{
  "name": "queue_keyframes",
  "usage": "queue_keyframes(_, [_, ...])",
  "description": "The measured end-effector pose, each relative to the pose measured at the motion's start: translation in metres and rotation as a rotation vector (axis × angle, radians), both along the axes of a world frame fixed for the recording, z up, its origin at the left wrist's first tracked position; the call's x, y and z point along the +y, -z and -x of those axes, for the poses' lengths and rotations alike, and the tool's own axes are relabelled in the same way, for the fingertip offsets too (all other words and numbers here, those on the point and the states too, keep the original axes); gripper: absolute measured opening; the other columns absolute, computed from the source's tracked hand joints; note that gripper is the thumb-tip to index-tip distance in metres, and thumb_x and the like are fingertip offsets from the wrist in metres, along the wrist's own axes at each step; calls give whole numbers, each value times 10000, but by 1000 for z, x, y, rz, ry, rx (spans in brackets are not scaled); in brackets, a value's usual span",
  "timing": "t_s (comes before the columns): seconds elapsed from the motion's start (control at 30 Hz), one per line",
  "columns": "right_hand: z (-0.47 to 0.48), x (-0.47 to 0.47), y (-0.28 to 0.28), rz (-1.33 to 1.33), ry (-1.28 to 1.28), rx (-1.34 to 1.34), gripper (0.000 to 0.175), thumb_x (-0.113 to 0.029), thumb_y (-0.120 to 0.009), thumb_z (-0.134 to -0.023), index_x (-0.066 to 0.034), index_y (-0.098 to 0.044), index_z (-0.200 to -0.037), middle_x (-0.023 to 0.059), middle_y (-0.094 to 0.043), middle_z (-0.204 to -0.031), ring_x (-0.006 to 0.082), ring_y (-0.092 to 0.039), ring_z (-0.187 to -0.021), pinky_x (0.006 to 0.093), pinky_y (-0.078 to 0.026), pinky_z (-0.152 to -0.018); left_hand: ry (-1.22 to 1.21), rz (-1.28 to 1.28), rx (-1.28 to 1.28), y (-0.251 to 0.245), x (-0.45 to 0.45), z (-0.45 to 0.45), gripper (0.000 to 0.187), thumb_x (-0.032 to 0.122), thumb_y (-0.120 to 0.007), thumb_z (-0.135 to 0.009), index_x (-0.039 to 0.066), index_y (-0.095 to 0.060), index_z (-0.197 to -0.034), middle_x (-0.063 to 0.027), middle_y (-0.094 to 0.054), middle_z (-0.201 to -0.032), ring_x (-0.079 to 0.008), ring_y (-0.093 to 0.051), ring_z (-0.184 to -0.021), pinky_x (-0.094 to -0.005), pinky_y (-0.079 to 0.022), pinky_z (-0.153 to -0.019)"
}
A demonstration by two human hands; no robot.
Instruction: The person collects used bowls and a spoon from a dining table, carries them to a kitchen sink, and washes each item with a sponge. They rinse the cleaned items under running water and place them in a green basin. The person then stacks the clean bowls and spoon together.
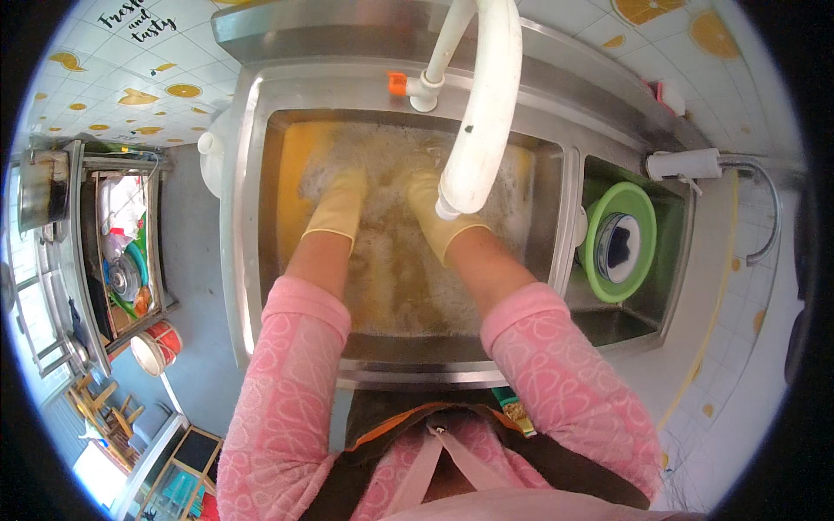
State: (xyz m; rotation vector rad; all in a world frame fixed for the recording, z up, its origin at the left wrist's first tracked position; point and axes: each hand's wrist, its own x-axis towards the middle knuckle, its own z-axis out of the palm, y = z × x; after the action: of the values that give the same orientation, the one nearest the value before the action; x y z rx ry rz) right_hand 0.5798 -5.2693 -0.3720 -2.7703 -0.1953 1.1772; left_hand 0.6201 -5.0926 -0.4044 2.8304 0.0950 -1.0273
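Observation:
Both my hands reach down into murky, foamy water (pixel 391 286) that fills a large stainless steel sink basin (pixel 417 355). Each wears a pale yellow rubber glove. My left hand (pixel 339 195) goes under the surface at the left of centre, near a yellow-orange area (pixel 303 156) along the basin's left side. To the right of it, my right hand (pixel 433 202) dips in beside the end of a thick white pipe (pixel 485 111). The fingers of both hands are hidden below the water, and I cannot see whether they hold anything.
A white tap with an orange handle (pixel 397 83) stands at the basin's back rim. In the smaller right basin (pixel 619 325), a green plastic tub (pixel 589 254) holds a round dish with something dark in it. Shelving with pots and bags (pixel 124 247) and a red-and-white bucket (pixel 156 347) are at left.

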Motion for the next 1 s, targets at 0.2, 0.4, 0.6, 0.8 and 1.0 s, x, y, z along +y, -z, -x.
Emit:
queue_keyframes(0.2, [1, 4, 22, -5, 12, -24, 434, -164, -721, -915, -88, -684, -1341, 176, -657, -1400, 351, -659, -1252, 452, -557, -1010, -40, -85, -58, -23, 14, -3, 372, 262, -526, -1039, 105, -701, -1327, -186, -647, -1410, -380, -628, -1297, -493, -521, -1067])
queue_keyframes(0.4, [13, -50, 12, 83, 3, 16, 430, -170, -717, -920, -87, -686, -1341, 172, -656, -1404, 348, -661, -1252, 451, -560, -1007, -97, -62, -126, -78, 26, 2, 388, 281, -487, -1064, 121, -685, -1357, -176, -635, -1435, -380, -621, -1310, -512, -517, -1077])
queue_keyframes(0.6, [12, -107, 1, 183, -18, 31, 427, -176, -712, -925, -85, -688, -1342, 169, -656, -1408, 345, -663, -1253, 450, -562, -1005, -439, 154, -138, -93, 44, 19, 435, 324, -486, -1070, 101, -641, -1409, -176, -634, -1441, -397, -603, -1332, -520, -507, -1079])
queue_keyframes(0.8, [37, -136, -6, 235, -15, 70, 423, -191, -708, -928, -86, -691, -1338, 167, -660, -1401, 344, -667, -1247, 451, -562, -1002, -123, -157, -78, -33, 65, 51, 451, 295, -516, -1050, 81, -624, -1432, -163, -596, -1499, -380, -585, -1362, -525, -494, -1076])
queue_keyframes(1.0, [114, -119, -5, 191, 37, 103, 421, -222, -705, -926, -89, -699, -1325, 167, -674, -1371, 344, -674, -1227, 457, -558, -998, 272, -147, 14, -28, 86, 110, 416, 287, -585, -971, 83, -700, -1316, -185, -656, -1392, -367, -627, -1301, -508, -507, -1048])
